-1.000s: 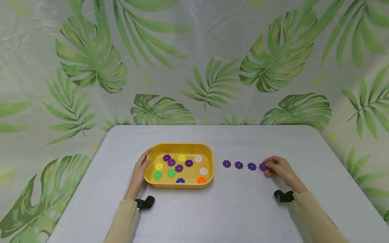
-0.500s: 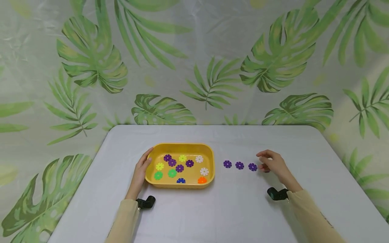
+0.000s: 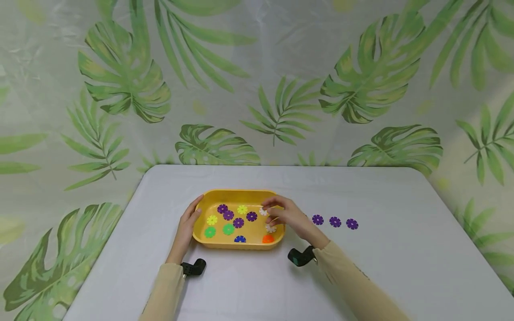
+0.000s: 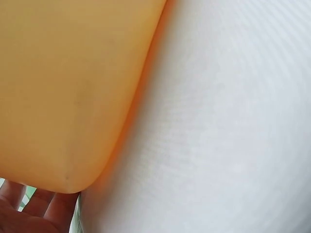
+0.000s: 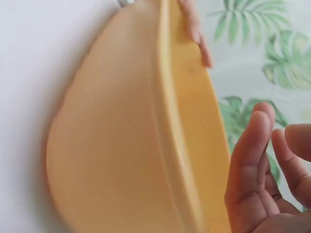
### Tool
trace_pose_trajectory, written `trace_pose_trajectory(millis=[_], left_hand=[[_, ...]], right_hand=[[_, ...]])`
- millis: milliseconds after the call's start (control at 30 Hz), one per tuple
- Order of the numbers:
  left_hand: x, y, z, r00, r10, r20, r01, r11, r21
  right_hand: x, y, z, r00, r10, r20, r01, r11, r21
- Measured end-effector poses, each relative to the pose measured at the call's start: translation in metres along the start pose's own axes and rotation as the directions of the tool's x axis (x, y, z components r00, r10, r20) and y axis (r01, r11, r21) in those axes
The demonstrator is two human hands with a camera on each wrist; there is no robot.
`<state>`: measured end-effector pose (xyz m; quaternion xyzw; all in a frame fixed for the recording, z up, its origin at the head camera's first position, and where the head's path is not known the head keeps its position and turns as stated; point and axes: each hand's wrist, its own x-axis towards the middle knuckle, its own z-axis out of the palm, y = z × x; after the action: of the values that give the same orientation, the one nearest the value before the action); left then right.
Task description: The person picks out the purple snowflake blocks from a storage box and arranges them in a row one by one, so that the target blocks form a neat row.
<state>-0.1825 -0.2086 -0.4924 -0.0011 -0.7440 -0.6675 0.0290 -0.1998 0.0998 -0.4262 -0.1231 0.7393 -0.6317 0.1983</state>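
Observation:
A yellow plastic tray (image 3: pixel 234 245) stands on the table with snowflake discs in several colours inside it. My left hand (image 3: pixel 186 227) holds the tray at its left end; in the left wrist view its fingers (image 4: pixel 41 203) show past the tray's corner. Over the tray's right end hovers my right hand (image 3: pixel 295 218), fingers loosely bent and apart, with nothing between them. Beneath it, white snowflake discs (image 3: pixel 271 228) are partly covered. Purple discs (image 3: pixel 238 223) lie around the tray's middle. Right of the tray, more purple snowflake discs (image 3: pixel 335 222) form a row, its left end hidden by the right hand.
A white cloth covers the table (image 3: pixel 249 285), whose far edge meets a leaf-printed curtain (image 3: pixel 277 116). Yellow, green, blue and orange discs (image 3: pixel 268 239) also lie in the tray. Each wrist wears a black camera (image 3: pixel 194 267).
My right hand has let go of a purple snowflake disc at the row's right end and moved left over the tray. The left hand has stayed on the tray.

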Motion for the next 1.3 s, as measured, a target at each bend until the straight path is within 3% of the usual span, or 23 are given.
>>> trace_pose_trajectory(millis=[233,533,900,1000,1300], left_hand=[[-0.001,0.004,0.002,1.000,-0.004,0.017,0.004,1.000,-0.003],[-0.011,0.032,0.008,0.999,-0.013,0.032,0.013,1.000,-0.018],[-0.012,0.033,0.007,0.999,-0.009,0.034,0.009,1.000,0.004],[-0.012,0.032,0.007,0.999,-0.011,0.031,0.011,1.000,0.003],[-0.014,0.035,0.006,1.000,-0.025,0.018,0.025,1.000,0.014]], right_hand=[[0.031,0.007,0.054,0.995,0.058,0.078,-0.055,0.998,-0.032],[0.044,0.017,0.077,0.988,0.149,0.041,-0.144,0.983,-0.118],[0.047,0.020,0.078,0.992,0.123,-0.040,-0.128,0.976,-0.176],[0.043,0.017,0.072,0.994,0.103,-0.028,-0.106,0.978,-0.177],[0.017,0.000,0.024,0.998,0.057,0.009,-0.056,0.996,-0.074]])
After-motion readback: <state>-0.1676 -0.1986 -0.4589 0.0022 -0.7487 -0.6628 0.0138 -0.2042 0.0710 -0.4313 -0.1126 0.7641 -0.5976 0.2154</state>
